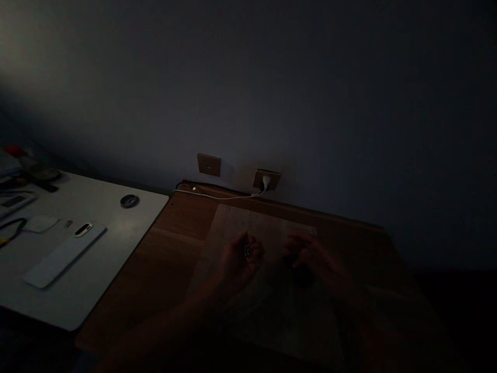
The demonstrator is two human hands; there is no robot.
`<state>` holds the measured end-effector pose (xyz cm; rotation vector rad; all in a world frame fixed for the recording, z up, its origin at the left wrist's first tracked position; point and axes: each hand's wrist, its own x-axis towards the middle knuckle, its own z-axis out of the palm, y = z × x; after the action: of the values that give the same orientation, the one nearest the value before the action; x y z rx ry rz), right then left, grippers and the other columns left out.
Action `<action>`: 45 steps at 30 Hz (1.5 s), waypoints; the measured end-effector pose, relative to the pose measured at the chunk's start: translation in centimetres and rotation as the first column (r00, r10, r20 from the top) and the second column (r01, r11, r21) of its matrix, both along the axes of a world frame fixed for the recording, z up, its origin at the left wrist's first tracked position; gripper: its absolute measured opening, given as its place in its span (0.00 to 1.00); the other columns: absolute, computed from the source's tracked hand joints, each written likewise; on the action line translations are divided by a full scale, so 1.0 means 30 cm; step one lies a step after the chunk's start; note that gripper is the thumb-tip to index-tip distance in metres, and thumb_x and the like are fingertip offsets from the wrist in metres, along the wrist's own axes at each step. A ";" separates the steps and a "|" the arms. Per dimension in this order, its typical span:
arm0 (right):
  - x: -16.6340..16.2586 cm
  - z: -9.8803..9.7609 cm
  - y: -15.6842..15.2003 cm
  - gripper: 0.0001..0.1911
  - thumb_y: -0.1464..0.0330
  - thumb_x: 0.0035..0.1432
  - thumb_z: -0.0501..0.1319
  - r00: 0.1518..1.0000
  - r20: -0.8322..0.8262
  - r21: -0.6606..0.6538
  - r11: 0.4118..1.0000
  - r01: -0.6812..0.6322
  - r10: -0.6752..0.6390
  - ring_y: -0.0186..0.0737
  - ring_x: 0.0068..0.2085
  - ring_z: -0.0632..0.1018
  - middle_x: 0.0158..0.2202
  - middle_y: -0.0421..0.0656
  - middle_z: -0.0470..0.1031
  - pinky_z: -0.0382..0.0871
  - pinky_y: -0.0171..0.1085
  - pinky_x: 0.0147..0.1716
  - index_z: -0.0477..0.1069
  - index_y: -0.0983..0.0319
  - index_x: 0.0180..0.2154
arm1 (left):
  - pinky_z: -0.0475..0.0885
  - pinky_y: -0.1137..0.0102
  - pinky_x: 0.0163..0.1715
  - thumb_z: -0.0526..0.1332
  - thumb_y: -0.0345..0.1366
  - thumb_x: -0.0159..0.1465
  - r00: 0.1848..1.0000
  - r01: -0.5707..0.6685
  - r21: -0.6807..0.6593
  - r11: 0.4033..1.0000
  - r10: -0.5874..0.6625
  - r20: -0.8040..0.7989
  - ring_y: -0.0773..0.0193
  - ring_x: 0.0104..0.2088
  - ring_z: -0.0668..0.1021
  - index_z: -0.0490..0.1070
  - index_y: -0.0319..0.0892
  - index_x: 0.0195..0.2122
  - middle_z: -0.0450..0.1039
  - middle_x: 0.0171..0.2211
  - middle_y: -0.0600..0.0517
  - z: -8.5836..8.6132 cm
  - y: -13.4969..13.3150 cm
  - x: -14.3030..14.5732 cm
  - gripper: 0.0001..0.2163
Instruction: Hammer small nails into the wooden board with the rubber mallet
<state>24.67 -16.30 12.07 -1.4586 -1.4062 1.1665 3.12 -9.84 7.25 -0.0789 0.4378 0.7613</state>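
The scene is very dim. My left hand [241, 264] is cupped with its fingers curled round small shiny metal pieces [247, 252], too dark to name more exactly. To its right my right hand [310, 255] hovers with fingers loosely stretched out, and I see nothing between them. Both hands are above a pale board [267, 224] lying on a brown wooden table [180, 228]. Under the right hand is a dark patch; whether it is an object or a shadow cannot be made out.
A white table [112, 248] adjoins on the left, bearing a long pale case-like object [64, 256], a dark roll of tape [129, 201] and clutter. Behind, a white cable [221, 198] runs along the table's back edge to a wall socket [267, 180].
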 end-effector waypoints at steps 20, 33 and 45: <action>0.053 -0.209 -0.246 0.28 0.40 0.57 0.66 0.923 -0.101 -0.101 0.927 0.361 -0.371 0.51 0.32 0.84 0.37 0.49 0.84 0.78 0.45 0.26 0.75 0.52 0.48 | 0.64 0.71 0.30 0.63 0.38 0.61 0.763 0.332 0.537 0.776 0.114 -0.637 0.66 0.27 0.72 0.73 0.41 0.26 0.72 0.25 0.53 -0.114 0.051 0.085 0.09; 0.098 -0.299 -0.353 0.37 0.35 0.52 0.59 0.666 0.341 -0.042 0.697 0.716 -0.664 0.61 0.55 0.81 0.51 0.54 0.83 0.75 0.55 0.56 0.77 0.58 0.46 | 0.70 0.57 0.62 0.52 0.53 0.75 0.515 0.656 0.662 0.362 0.426 -0.743 0.52 0.58 0.78 0.76 0.46 0.55 0.79 0.57 0.46 -0.097 0.003 -0.245 0.21; 0.107 -0.444 -0.393 0.40 0.38 0.57 0.53 0.609 0.554 -0.026 0.719 0.694 -0.568 0.69 0.58 0.78 0.57 0.61 0.79 0.69 0.64 0.59 0.75 0.63 0.53 | 0.76 0.52 0.55 0.53 0.48 0.72 -0.129 0.798 0.341 0.496 0.694 -0.708 0.48 0.53 0.80 0.77 0.41 0.56 0.82 0.51 0.41 -0.178 -0.102 -0.521 0.22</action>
<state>27.87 -28.08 -1.23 -2.3276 -0.8943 0.4902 -12.51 -12.89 1.90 1.9440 1.5806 0.6435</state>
